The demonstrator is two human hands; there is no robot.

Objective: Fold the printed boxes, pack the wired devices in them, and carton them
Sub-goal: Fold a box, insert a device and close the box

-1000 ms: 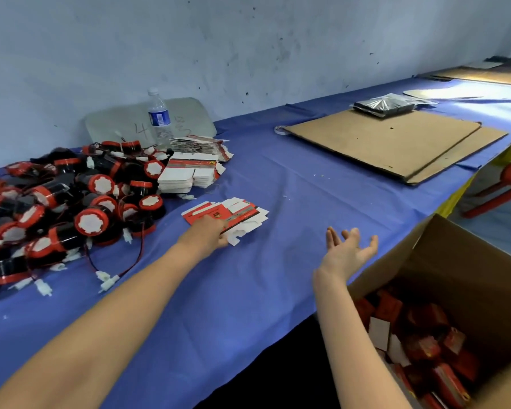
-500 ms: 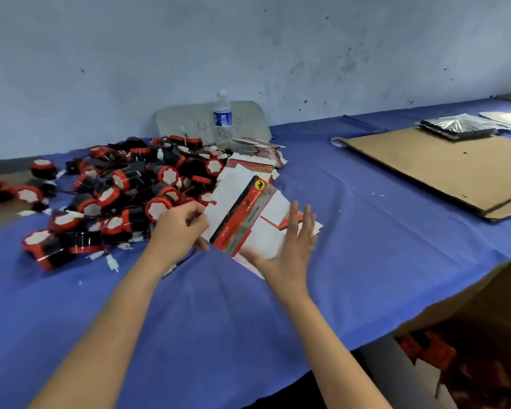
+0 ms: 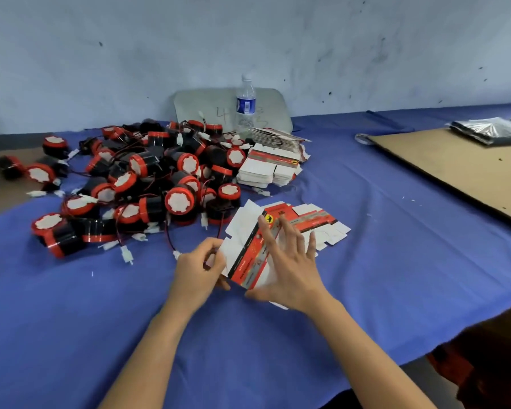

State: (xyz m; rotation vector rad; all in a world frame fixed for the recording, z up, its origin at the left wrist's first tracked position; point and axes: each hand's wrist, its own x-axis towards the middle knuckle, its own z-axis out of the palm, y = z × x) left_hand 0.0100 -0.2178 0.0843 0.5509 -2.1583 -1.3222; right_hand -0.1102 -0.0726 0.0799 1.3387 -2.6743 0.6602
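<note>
A flat red-and-white printed box (image 3: 248, 255) is raised just above the blue table. My left hand (image 3: 198, 270) pinches its left edge. My right hand (image 3: 289, 267) lies against its right side with fingers spread and straight. More flat boxes (image 3: 316, 222) lie on the cloth just behind it. Two stacks of flat boxes (image 3: 269, 169) sit farther back. A heap of black-and-red wired devices (image 3: 148, 184) with white connectors covers the left of the table.
A water bottle (image 3: 245, 107) stands by the wall in front of a grey board (image 3: 207, 107). Brown cardboard sheets (image 3: 460, 169) lie at the right with a silver bag (image 3: 490, 131) on them. The dark carton (image 3: 496, 361) sits below the table's right edge.
My left hand lifted a flat box off the small pile and drew it toward me. My right hand came from over the carton to the box. The view swung left.
</note>
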